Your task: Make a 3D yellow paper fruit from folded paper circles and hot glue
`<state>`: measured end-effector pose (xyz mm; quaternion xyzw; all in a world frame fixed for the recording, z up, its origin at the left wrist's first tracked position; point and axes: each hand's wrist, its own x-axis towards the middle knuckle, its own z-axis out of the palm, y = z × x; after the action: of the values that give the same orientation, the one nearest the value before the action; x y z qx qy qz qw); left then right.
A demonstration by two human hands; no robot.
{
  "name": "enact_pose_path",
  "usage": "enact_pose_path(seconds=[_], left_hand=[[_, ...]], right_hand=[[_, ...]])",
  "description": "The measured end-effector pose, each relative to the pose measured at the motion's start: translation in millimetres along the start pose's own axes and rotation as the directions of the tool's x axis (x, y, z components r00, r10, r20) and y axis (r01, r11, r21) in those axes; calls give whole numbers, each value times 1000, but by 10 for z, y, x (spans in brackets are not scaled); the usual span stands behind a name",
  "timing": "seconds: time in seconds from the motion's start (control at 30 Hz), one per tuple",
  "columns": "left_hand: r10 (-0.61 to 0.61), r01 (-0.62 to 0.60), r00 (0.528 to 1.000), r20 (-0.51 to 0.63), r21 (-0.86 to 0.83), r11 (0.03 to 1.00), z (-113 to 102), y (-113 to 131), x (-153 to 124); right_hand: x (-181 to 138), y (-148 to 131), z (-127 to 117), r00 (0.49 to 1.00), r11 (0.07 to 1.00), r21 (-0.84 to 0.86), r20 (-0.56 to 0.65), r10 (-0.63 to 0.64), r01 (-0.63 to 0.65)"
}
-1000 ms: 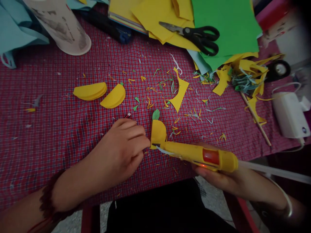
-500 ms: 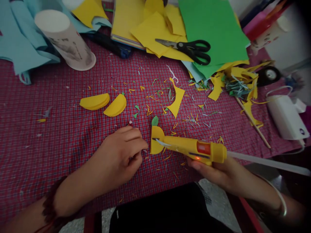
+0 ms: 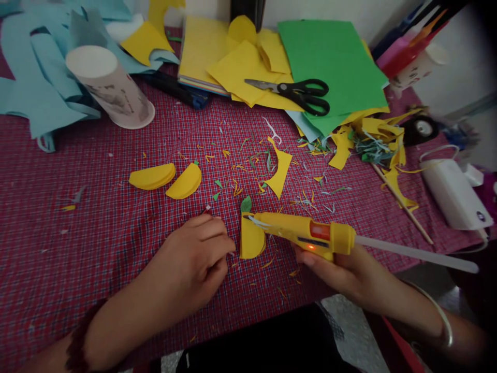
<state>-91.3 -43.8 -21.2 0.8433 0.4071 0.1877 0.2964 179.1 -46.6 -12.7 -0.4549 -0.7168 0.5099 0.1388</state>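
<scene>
My right hand (image 3: pixel 344 272) is wrapped around a yellow hot glue gun (image 3: pixel 297 231), with an orange light glowing on its side and a pale glue stick (image 3: pixel 419 254) sticking out of its back. The nozzle is over the upper end of the straight edge of a folded yellow paper half-circle (image 3: pixel 251 242). A small green paper leaf (image 3: pixel 246 204) tops that piece. Just left of it, my left hand (image 3: pixel 204 248) rests on the cloth with its fingers curled in. Whatever those fingers may hold is hidden. Two more folded yellow half-circles (image 3: pixel 152 176) lie farther left.
Paper scraps litter the red checked tablecloth (image 3: pixel 93 233). Black-handled scissors (image 3: pixel 303 93) lie on yellow and green paper (image 3: pixel 330 57) at the back. A paper cup (image 3: pixel 112 88) stands upside down at back left. On the right are a wooden stick (image 3: pixel 404 204) and a white box (image 3: pixel 456 194).
The glue gun's nozzle has moved from the middle of the yellow half-circle's straight edge up toward the leaf. My left hand stays beside the paper. The camera view has tilted up slightly.
</scene>
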Motion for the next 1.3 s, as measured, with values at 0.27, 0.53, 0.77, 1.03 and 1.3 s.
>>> enact_pose_path(seconds=[0.27,0.53,0.77,1.03,1.3], left_hand=[[0,1,1000,-22,19,1000,14,-7,-9],[13,-13,999,-41,23,1000,23,-18,-7],[22,-22,1000,-17,8,1000,30,-27,-16],[27,-27,1000,-9,27,999,21,-30,4],[41,-40,999,-21,32,999,27,-29,8]], right_hand=[[-122,-6,-47,1000,988,-151,11,12,-10],[-122,-5,-42,1000,986,-166,28,-10,15],[-78,-14,-64,999,984,-172,24,-39,42],[-255,-27,-76,995,977,-211,103,5,17],[-265,-17,-84,988,972,-231,154,-10,46]])
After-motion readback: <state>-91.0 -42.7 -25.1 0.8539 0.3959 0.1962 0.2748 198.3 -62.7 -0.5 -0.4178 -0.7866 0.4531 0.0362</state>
